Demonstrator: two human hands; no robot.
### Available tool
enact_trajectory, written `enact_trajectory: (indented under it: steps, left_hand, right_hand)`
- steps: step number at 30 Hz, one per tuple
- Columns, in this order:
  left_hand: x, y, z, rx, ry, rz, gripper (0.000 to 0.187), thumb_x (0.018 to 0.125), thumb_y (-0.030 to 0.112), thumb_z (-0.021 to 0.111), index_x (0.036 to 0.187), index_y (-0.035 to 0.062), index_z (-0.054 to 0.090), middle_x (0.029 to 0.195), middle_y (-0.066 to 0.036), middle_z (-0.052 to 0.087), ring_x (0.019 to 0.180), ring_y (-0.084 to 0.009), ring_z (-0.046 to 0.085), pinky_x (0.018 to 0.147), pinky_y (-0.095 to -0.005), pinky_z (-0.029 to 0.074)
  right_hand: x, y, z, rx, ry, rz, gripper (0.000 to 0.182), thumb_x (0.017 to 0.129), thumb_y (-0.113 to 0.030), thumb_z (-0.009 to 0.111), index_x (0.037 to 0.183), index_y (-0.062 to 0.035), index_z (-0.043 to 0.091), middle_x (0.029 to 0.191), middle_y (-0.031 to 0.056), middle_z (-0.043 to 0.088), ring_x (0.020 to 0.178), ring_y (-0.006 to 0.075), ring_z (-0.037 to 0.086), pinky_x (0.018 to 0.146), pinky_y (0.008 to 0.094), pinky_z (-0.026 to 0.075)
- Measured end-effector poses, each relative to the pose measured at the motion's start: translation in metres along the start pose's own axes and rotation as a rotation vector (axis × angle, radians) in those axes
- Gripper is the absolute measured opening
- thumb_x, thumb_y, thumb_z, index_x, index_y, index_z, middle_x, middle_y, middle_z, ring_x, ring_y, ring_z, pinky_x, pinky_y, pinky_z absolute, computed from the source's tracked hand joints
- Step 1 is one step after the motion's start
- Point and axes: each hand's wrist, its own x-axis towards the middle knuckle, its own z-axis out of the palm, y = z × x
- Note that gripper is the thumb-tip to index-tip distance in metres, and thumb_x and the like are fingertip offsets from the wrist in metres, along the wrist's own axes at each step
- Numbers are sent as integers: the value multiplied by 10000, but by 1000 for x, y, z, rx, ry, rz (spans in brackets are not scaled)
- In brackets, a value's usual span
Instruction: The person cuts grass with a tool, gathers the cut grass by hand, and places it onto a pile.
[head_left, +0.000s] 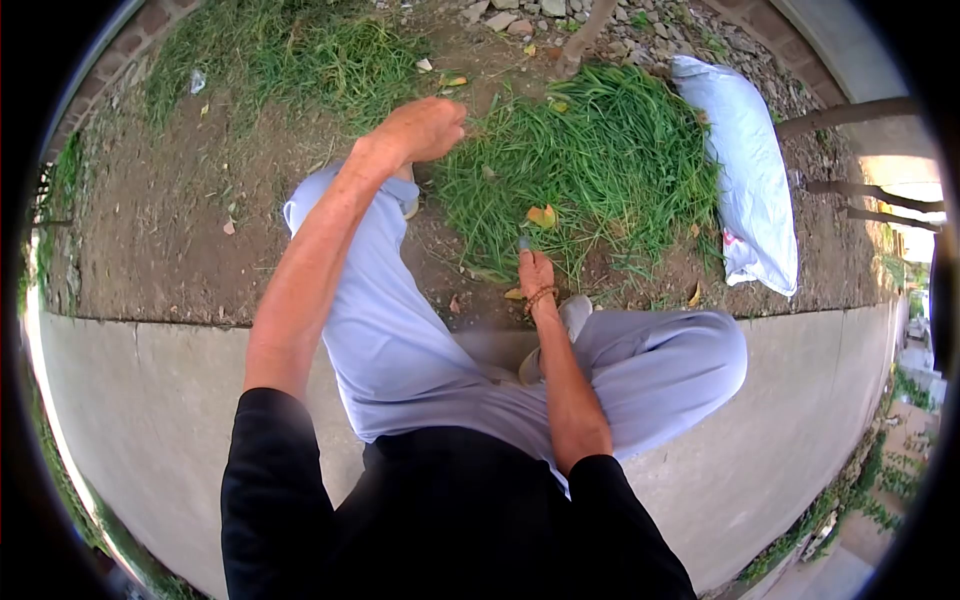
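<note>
My left hand (425, 128) is closed in a fist over the left edge of a heap of cut green grass (610, 150). Whatever its fingers hold, if anything, is hidden under the hand. Lower down, my right hand (537, 270), with a beaded bracelet (541, 297) at the wrist, is closed at the near edge of the same heap. A short grey tip (523, 243) pokes out beyond its fingers, and the rest of that object is covered. A yellow leaf (541, 216) lies on the grass just above my right hand.
To the right of the heap lies a stuffed white sack (745, 170). A thin tree trunk (588, 38) and loose stones (505, 15) stand behind it. More grass (330, 65) covers the bare soil (170, 220) at upper left. Concrete paving (200, 390) runs beneath my legs.
</note>
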Motion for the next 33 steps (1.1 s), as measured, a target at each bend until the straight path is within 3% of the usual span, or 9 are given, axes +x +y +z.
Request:
enact_trajectory:
  steps: [2, 5, 6, 9, 16, 19, 23, 24, 33]
  left_hand:
    - [-1, 0, 0, 1, 3, 0, 185, 875, 183, 540, 845, 1, 527, 758, -168, 586, 768, -355, 583, 703, -455, 438]
    - [-2, 1, -1, -3, -5, -3, 185, 872, 183, 542, 845, 1, 525, 752, -169, 584, 770, -355, 584, 700, -456, 436]
    - [-2, 1, -2, -8, -6, -10, 185, 872, 183, 543, 844, 0, 523, 750, -169, 583, 767, -356, 582, 699, -457, 434]
    - [-3, 1, -2, -17, 8, -9, 189, 871, 184, 545, 841, -1, 520, 748, -168, 581, 763, -357, 579, 697, -459, 432]
    - [-3, 1, -4, -35, 5, -32, 177, 853, 169, 530, 815, -2, 508, 745, -171, 573, 762, -354, 571, 695, -458, 427]
    - [-3, 2, -3, -29, 15, -15, 165, 831, 156, 516, 807, -6, 501, 745, -176, 565, 743, -354, 562, 684, -454, 425]
    - [-2, 3, -2, -37, 25, 10, 169, 817, 153, 512, 792, -13, 493, 734, -183, 558, 716, -357, 554, 667, -453, 424]
    - [-1, 2, -2, -41, 39, 35, 173, 818, 155, 514, 787, -15, 493, 726, -184, 557, 702, -359, 550, 658, -454, 422]
    - [4, 12, -3, -141, 27, 89, 166, 848, 145, 503, 848, -20, 527, 635, -154, 546, 602, -299, 538, 596, -408, 424]
  right_hand:
    - [7, 30, -4, -36, 87, -197, 335, 905, -329, 516, 770, -23, 544, 578, 29, 478, 434, 141, 418, 400, 332, 338]
    - [5, 3, -26, -46, 169, -62, 353, 898, -317, 512, 731, -8, 549, 572, 42, 489, 475, 143, 445, 449, 333, 346]
    - [4, -7, -32, -190, 192, -88, 408, 899, -324, 466, 845, 49, 625, 741, 266, 617, 733, 442, 601, 678, 492, 449]
    - [4, -37, -40, -157, 224, -108, 417, 901, -327, 460, 827, 52, 617, 727, 269, 608, 724, 458, 590, 671, 505, 442]
    - [-11, -76, -7, 240, 97, -169, 307, 947, -276, 494, 972, 21, 568, 690, 71, 582, 601, 168, 562, 563, 344, 436]
    - [-17, -62, 1, 134, -32, 0, 328, 951, -303, 482, 1016, 9, 560, 698, 83, 598, 610, 185, 583, 579, 361, 452]
    - [-6, -8, -4, -187, -27, -88, 360, 929, -330, 482, 967, 11, 587, 752, 204, 623, 701, 377, 617, 653, 446, 476]
    - [-7, -3, -7, -115, 16, -186, 316, 922, -304, 496, 859, -3, 565, 653, 69, 551, 559, 167, 503, 533, 341, 412]
    - [-31, -73, -30, 30, 156, -154, 331, 921, -315, 476, 890, 9, 536, 743, 165, 580, 690, 303, 574, 641, 406, 439]
